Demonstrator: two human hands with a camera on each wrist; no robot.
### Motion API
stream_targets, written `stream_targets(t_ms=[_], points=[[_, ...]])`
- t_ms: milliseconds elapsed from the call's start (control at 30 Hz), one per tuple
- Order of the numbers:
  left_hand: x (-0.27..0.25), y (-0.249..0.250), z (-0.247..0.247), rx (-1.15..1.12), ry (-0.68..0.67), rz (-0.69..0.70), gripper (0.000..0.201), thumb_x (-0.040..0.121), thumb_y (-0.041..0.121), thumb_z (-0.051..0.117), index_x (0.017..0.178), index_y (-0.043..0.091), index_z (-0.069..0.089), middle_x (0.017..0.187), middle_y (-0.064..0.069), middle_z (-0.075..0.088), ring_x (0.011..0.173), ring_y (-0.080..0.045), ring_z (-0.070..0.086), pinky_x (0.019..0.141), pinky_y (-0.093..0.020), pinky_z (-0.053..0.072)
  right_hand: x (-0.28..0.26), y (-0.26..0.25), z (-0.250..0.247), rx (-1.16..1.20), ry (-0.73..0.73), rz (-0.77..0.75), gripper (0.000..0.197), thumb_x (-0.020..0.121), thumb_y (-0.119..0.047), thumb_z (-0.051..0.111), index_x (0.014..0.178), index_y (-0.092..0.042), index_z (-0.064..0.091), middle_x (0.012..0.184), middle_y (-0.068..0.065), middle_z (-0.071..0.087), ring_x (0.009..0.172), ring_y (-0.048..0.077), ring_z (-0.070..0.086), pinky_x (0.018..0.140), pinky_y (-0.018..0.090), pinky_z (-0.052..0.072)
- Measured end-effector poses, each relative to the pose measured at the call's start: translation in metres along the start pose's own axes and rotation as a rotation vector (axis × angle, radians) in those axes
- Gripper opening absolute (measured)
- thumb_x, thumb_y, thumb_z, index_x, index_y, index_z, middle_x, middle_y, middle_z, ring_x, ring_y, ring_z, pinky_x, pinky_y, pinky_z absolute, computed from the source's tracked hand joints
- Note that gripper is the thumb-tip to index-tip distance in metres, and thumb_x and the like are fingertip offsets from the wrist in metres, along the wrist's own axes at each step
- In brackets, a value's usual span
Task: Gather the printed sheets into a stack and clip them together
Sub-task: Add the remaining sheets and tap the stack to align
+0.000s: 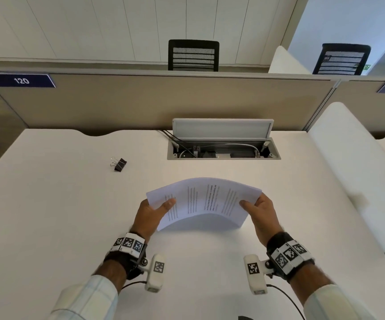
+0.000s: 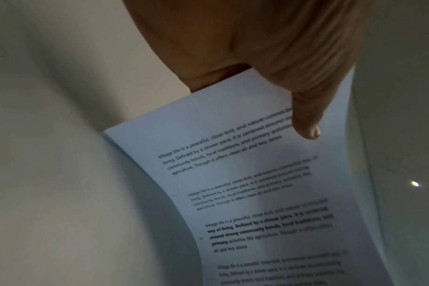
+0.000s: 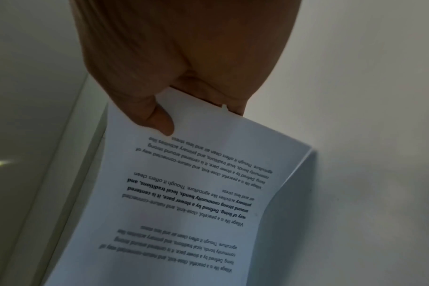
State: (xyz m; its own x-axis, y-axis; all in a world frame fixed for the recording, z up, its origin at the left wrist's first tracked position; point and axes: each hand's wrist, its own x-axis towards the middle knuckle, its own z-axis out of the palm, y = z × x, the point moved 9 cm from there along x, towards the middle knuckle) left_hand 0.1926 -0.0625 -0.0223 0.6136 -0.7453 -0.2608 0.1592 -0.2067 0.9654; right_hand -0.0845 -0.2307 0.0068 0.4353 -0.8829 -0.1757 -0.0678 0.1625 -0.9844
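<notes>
A stack of printed sheets [image 1: 204,200] arches upward over the white desk [image 1: 71,215], held at both short ends. My left hand [image 1: 157,210] grips the left end, thumb on top; the left wrist view shows that thumb [image 2: 306,123] pressing on the sheets [image 2: 245,183]. My right hand [image 1: 257,210] grips the right end, and in the right wrist view its thumb [image 3: 159,122] lies on the printed page [image 3: 184,203]. A black binder clip [image 1: 118,164] lies on the desk at the far left, well away from both hands.
An open cable box [image 1: 224,147] with a raised lid is sunk into the desk behind the sheets. A beige partition [image 1: 163,100] closes the far edge. A white divider [image 1: 360,169] runs along the right side. Two black chairs stand beyond the partition.
</notes>
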Motion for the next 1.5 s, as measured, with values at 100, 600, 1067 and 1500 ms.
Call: stream_targets(t_ms=[100, 600, 1067, 1500], points=[[0.001, -0.004, 0.001, -0.003, -0.012, -0.019, 0.01, 0.086, 0.023, 0.078, 0.095, 0.023, 0.076, 0.096, -0.005, 0.08, 0.097, -0.029, 0.073, 0.086, -0.043, 0.059, -0.001, 0.008, -0.005, -0.05, 0.013, 0.002, 0.028, 0.091, 0.012, 0.054, 0.106, -0.007, 0.07, 0.101, 0.017, 0.073, 0.096, 0.028, 0.068, 0.079, 0.034, 0.056], [-0.001, 0.003, -0.004, 0.172, 0.056, 0.059, 0.011, 0.093, 0.017, 0.07, 0.088, 0.027, 0.072, 0.09, -0.002, 0.076, 0.094, -0.034, 0.072, 0.084, -0.047, 0.057, -0.018, 0.006, 0.0, -0.119, -0.015, 0.059, 0.027, 0.096, 0.004, 0.058, 0.109, -0.015, 0.072, 0.106, 0.011, 0.078, 0.101, 0.027, 0.071, 0.081, 0.033, 0.056], [-0.028, 0.134, 0.064, 0.95, -0.409, 0.502, 0.033, 0.097, 0.046, 0.041, 0.084, 0.036, 0.069, 0.075, 0.008, 0.068, 0.071, -0.019, 0.067, 0.073, -0.045, 0.06, -0.02, -0.1, 0.062, -0.974, -0.272, -0.244, 0.015, 0.101, -0.02, 0.052, 0.096, -0.016, 0.066, 0.093, 0.0, 0.071, 0.08, 0.016, 0.065, 0.063, 0.015, 0.043], [-0.017, 0.083, 0.034, -0.253, -0.249, 0.107, 0.068, 0.049, 0.055, 0.094, 0.104, 0.018, 0.077, 0.11, -0.012, 0.078, 0.101, -0.032, 0.074, 0.082, -0.041, 0.062, -0.019, -0.051, 0.034, -0.1, -0.241, 0.043, 0.024, 0.097, -0.002, 0.064, 0.121, 0.0, 0.067, 0.119, 0.016, 0.077, 0.107, 0.04, 0.074, 0.097, 0.057, 0.058]])
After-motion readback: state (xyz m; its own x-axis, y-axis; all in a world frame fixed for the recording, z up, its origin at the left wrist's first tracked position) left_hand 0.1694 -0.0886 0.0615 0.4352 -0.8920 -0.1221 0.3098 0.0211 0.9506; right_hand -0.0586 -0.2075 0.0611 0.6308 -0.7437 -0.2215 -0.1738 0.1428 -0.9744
